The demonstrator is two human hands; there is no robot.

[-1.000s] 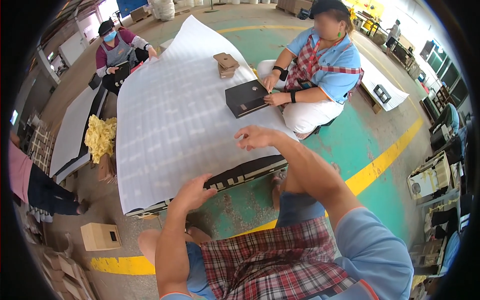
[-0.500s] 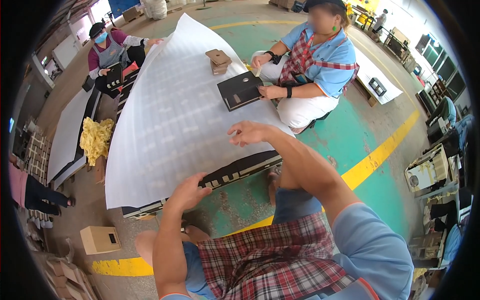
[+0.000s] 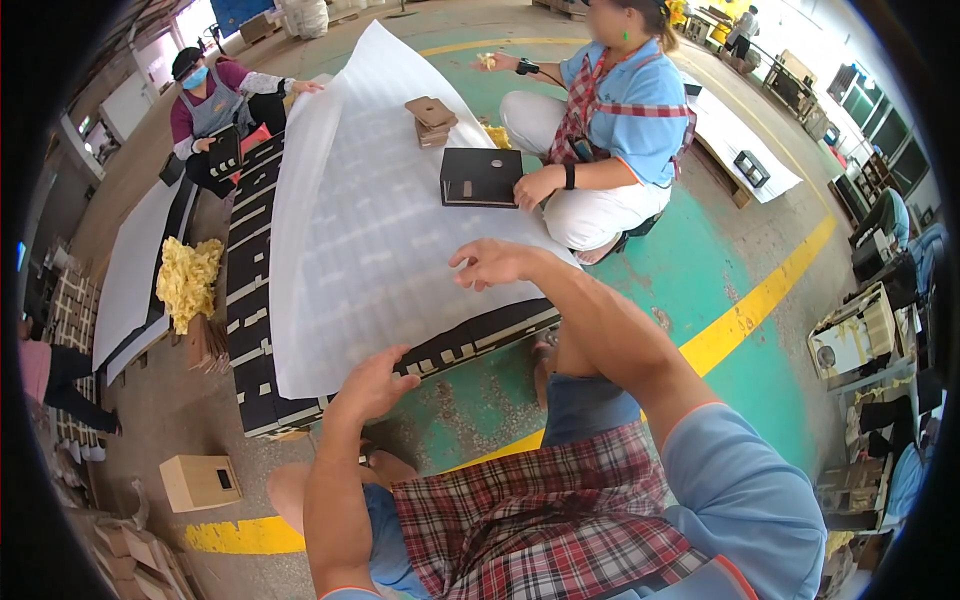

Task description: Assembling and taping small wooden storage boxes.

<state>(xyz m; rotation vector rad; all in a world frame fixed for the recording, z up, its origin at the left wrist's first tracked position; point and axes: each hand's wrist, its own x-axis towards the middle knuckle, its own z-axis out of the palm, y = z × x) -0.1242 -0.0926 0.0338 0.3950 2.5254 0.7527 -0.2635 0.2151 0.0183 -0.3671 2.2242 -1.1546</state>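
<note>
A large white foam sheet (image 3: pixel 390 240) lies over a low platform of black pieces with pale strips (image 3: pixel 255 300). My left hand (image 3: pixel 376 384) hovers at the sheet's near edge, thumb and fingers apart, holding nothing; whether it touches the sheet I cannot tell. Above the sheet's near right part, my right hand (image 3: pixel 492 264) hangs with loosely bent, parted fingers and nothing in them. Beyond it a black box (image 3: pixel 482 178) with a round hole and a small slot rests on the sheet. Brown flat boards (image 3: pixel 431 120) are stacked behind that box.
At the right a co-worker (image 3: pixel 630 130) kneels, one hand at the black box. Another co-worker (image 3: pixel 222 115) crouches far left, touching the sheet and holding a black piece. Yellow fluffy wadding (image 3: pixel 188 282) is heaped left of the platform. A wooden box (image 3: pixel 201 482) sits on the floor.
The sheet's left side has shifted right, baring black pieces beneath. The right co-worker has leaned back, one arm stretched out with a pale tuft, and the black box has turned. My hands barely moved.
</note>
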